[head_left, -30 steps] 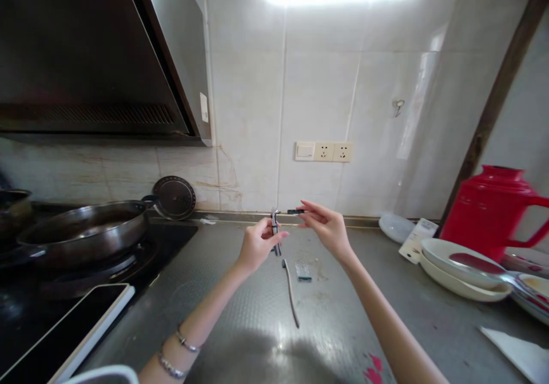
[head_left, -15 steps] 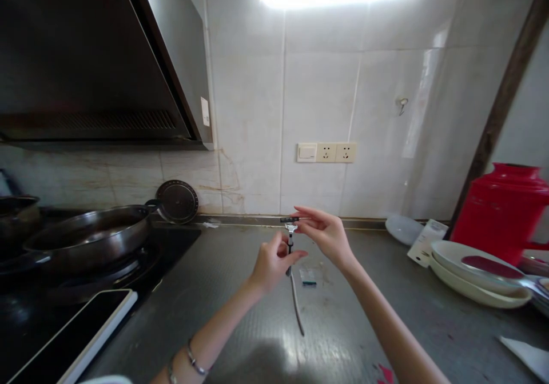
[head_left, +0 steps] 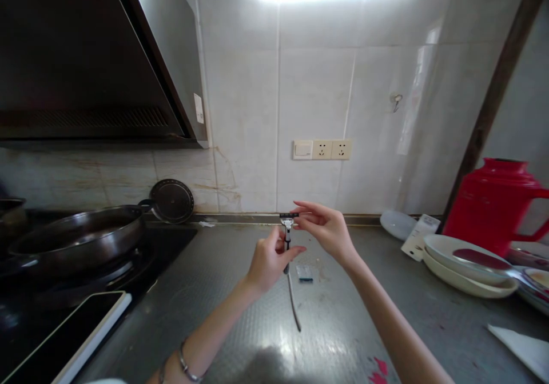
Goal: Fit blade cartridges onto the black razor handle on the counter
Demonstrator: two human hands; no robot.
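Observation:
A razor (head_left: 287, 230) with a dark head and a silver neck stands upright between my hands. My left hand (head_left: 268, 260) pinches its dark handle between thumb and fingers. At the head's right end, the fingers of my right hand (head_left: 323, 228) are closed on it. Below the handle, a thin grey cord-like strip (head_left: 293, 304) reaches down over the grey counter (head_left: 343, 327). To its right lies a small clear packet (head_left: 305, 274) with a teal edge.
A pan (head_left: 81, 238) sits on the stove at left, with a phone (head_left: 72, 338) in front. Stacked bowls (head_left: 467, 281), a white card box (head_left: 420, 238), a white dish (head_left: 397, 224) and a red thermos (head_left: 493, 207) stand at right. Wall sockets (head_left: 331, 150) are behind.
The view has shifted slightly, so the scene sits a little further left. The razor's head is now turned more level, and both hands keep their grip.

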